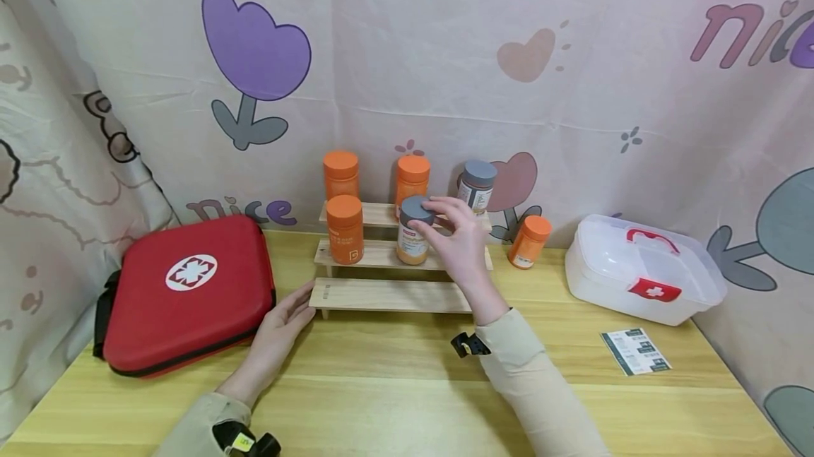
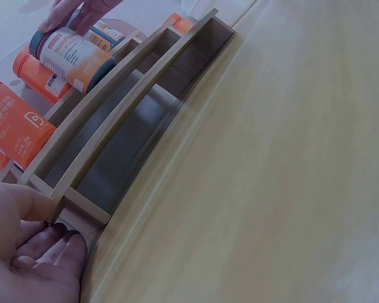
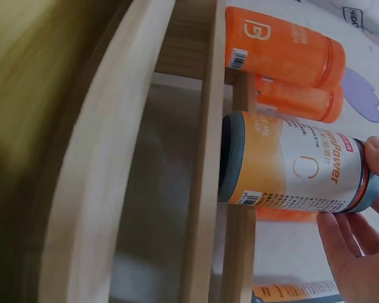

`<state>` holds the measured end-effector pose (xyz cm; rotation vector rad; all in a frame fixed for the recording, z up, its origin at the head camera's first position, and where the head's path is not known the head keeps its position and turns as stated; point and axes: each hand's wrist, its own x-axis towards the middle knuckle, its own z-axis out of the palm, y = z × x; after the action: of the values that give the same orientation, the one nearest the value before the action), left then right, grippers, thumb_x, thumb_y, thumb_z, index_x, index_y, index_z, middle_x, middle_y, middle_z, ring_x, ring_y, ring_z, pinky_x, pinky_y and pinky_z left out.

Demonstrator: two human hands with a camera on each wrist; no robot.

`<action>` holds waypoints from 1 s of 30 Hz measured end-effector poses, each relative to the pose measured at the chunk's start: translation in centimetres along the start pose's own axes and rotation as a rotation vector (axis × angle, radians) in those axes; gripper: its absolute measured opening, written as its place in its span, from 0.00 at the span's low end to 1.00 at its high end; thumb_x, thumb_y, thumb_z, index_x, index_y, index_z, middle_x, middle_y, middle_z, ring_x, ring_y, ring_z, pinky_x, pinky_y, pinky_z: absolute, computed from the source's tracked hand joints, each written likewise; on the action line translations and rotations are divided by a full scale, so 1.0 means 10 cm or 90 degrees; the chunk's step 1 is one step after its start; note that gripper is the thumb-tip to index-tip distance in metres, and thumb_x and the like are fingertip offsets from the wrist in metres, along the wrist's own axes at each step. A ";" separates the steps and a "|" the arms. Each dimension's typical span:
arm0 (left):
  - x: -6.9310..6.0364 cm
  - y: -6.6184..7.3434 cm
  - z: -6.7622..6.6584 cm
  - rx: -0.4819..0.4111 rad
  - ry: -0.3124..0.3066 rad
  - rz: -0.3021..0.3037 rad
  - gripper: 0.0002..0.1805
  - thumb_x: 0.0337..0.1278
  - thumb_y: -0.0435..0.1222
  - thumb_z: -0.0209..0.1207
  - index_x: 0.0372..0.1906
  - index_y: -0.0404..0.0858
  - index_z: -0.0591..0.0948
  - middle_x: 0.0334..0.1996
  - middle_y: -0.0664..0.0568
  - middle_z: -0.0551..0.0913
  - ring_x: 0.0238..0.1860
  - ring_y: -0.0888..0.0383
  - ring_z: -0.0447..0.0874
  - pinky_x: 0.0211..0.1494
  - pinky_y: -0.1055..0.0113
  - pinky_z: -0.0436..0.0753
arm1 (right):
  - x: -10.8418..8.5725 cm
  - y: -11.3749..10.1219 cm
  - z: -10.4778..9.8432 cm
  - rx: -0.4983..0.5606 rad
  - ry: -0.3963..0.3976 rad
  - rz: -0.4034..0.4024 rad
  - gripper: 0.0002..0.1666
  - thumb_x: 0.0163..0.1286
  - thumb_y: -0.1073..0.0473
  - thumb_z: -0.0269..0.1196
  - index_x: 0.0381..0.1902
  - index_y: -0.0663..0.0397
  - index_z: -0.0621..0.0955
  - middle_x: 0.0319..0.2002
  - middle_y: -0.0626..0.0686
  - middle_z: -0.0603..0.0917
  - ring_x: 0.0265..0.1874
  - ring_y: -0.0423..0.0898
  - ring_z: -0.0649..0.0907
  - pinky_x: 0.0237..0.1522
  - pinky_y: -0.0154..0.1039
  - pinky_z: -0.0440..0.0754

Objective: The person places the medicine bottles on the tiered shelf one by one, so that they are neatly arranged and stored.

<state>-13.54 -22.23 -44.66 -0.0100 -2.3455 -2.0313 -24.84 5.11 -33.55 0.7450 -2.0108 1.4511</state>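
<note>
A wooden three-step display rack [image 1: 391,295] stands at the table's middle. My right hand [image 1: 459,241] pinches the grey lid of a supplement bottle [image 1: 415,234] by its sides. This bottle is upright at the middle step; in the right wrist view its base [image 3: 232,158] is at that step's edge. My left hand [image 1: 280,330] holds the left end of the lowest step, with the thumb [image 2: 35,205] against the wood and the other fingers curled below. An orange bottle [image 1: 345,231] stands on the middle step's left. On the top step are two orange bottles [image 1: 341,173] and a grey-lidded bottle [image 1: 477,185].
A red first-aid case [image 1: 191,301] lies at the left, close to my left hand. Right of the rack stands a small orange bottle [image 1: 530,241]. Farther right are a clear plastic box [image 1: 642,270] with a red latch and a printed packet [image 1: 634,352]. A patterned curtain [image 1: 407,54] hangs behind.
</note>
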 end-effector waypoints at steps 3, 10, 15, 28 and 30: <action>0.00 0.00 0.00 0.002 -0.001 0.001 0.30 0.71 0.38 0.51 0.73 0.38 0.59 0.70 0.41 0.60 0.68 0.47 0.60 0.53 0.85 0.66 | -0.01 0.00 0.02 -0.006 -0.003 0.007 0.21 0.54 0.58 0.73 0.45 0.62 0.85 0.50 0.55 0.79 0.46 0.46 0.80 0.47 0.34 0.80; 0.01 0.00 -0.01 0.006 0.002 0.003 0.30 0.71 0.39 0.52 0.73 0.38 0.59 0.70 0.40 0.60 0.68 0.46 0.60 0.53 0.85 0.66 | -0.02 0.00 0.03 -0.016 -0.022 0.029 0.21 0.56 0.58 0.72 0.48 0.60 0.83 0.51 0.54 0.77 0.48 0.46 0.79 0.48 0.33 0.79; 0.00 0.00 0.00 0.001 0.000 -0.006 0.30 0.71 0.38 0.51 0.73 0.38 0.59 0.70 0.40 0.60 0.68 0.46 0.59 0.53 0.85 0.66 | -0.04 0.02 0.02 -0.028 -0.042 0.027 0.21 0.58 0.59 0.70 0.49 0.59 0.82 0.53 0.54 0.76 0.50 0.46 0.78 0.50 0.34 0.78; 0.00 0.00 0.00 -0.011 -0.005 0.003 0.30 0.71 0.37 0.51 0.73 0.37 0.58 0.70 0.40 0.60 0.68 0.47 0.60 0.54 0.84 0.67 | -0.14 0.09 -0.41 -0.050 -0.063 -0.009 0.24 0.59 0.69 0.68 0.54 0.68 0.78 0.56 0.65 0.75 0.50 0.61 0.77 0.51 0.52 0.78; -0.01 0.00 -0.01 -0.006 -0.002 0.004 0.30 0.71 0.38 0.51 0.73 0.37 0.59 0.70 0.40 0.60 0.68 0.46 0.59 0.54 0.84 0.67 | -0.15 0.11 -0.51 -0.069 -0.057 -0.005 0.22 0.59 0.69 0.68 0.53 0.67 0.79 0.55 0.63 0.76 0.49 0.60 0.77 0.51 0.52 0.78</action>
<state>-13.48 -22.29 -44.69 -0.0214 -2.3338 -2.0413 -24.00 10.42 -33.93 0.7829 -2.1326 1.3135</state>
